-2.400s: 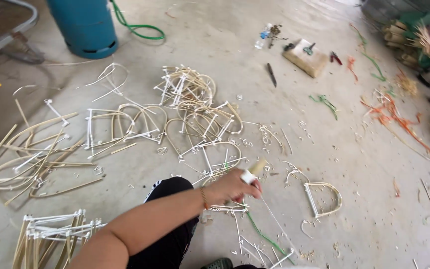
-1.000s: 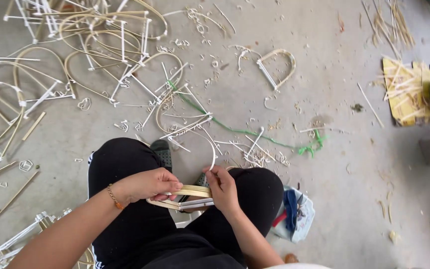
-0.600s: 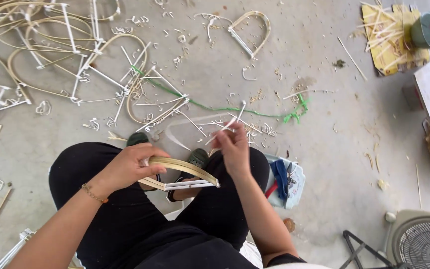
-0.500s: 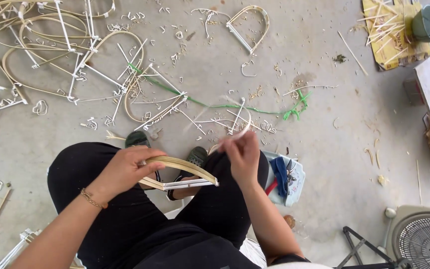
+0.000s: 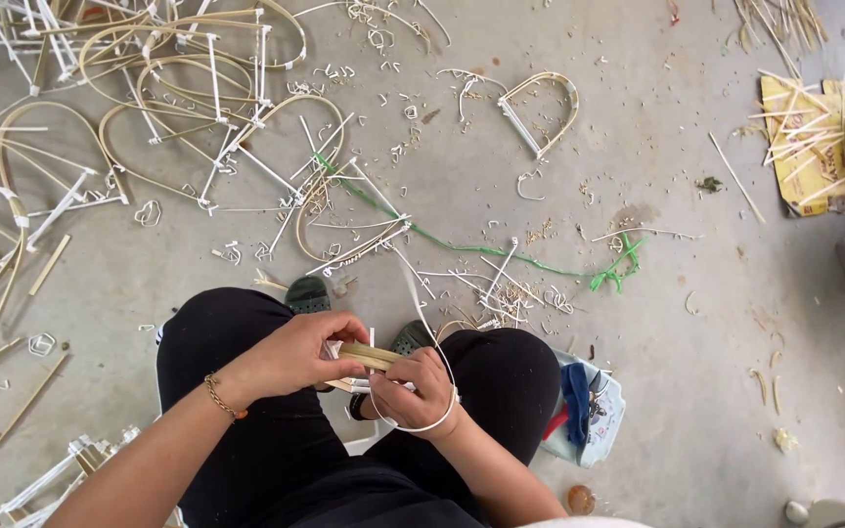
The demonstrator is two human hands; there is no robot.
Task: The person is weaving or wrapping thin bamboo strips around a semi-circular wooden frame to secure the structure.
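Note:
My left hand (image 5: pixel 297 354) grips a bundle of thin bamboo strips (image 5: pixel 369 357) held over my lap, between my knees in black trousers. My right hand (image 5: pixel 415 391) clasps the same bundle from the right side. A white plastic strap (image 5: pixel 432 337) loops from the floor around my right hand and wrist. The ends of the strips are hidden between the two hands. A bracelet sits on my left wrist.
Curved bamboo frames bound with white strap (image 5: pixel 217 98) lie piled on the concrete floor at upper left; another arch-shaped frame (image 5: pixel 540 112) lies alone. A green cord (image 5: pixel 501 256) crosses the floor. Yellow cardboard with sticks (image 5: pixel 814 137) at right. A blue cloth bag (image 5: pixel 584 406) beside my right knee.
My hands have come closer together on the bamboo piece, which now shows as a short bundle. My right hand dropped from pulling the strap upward to clasping the bundle, strap looped round it.

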